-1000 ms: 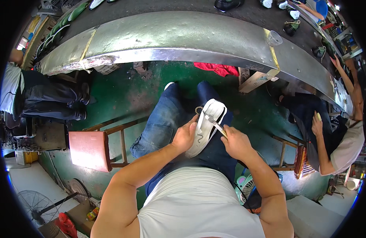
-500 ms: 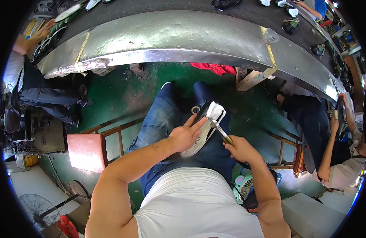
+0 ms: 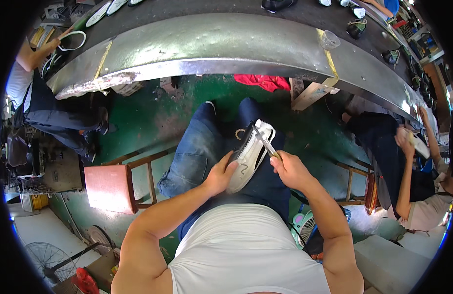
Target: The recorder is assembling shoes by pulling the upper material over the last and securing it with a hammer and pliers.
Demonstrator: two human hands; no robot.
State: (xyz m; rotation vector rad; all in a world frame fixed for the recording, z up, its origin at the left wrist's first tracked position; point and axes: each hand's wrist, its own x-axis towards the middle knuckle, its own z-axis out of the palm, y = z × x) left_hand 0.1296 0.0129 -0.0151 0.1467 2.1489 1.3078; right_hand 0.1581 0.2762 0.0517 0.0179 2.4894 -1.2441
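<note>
A partly made shoe [image 3: 248, 164] lies across my lap with its pale underside up, a dark upper showing along its left edge. My left hand [image 3: 220, 173] grips that left edge near the end closest to me, thumb on the underside. My right hand [image 3: 288, 169] is closed around the yellowish handle of a slim metal hand tool [image 3: 265, 143]. Its metal end reaches the far end of the shoe, against the white edge; the exact shape of its tip is hard to make out. A tan loop of cord [image 3: 240, 133] sticks out beside the shoe.
A metal-edged conveyor bench [image 3: 187, 41] carrying shoes curves across the front. Co-workers handle shoes at left [image 3: 42, 54] and right [image 3: 408, 142]. A red-topped stool [image 3: 108, 188] stands left, a small green fan [image 3: 303, 225] by my right side, and a wooden leg [image 3: 310, 95] under the bench.
My left hand has slid back from the shoe's middle toward its near end. The shoe has turned slightly, and my right hand and tool have shifted a little up and left.
</note>
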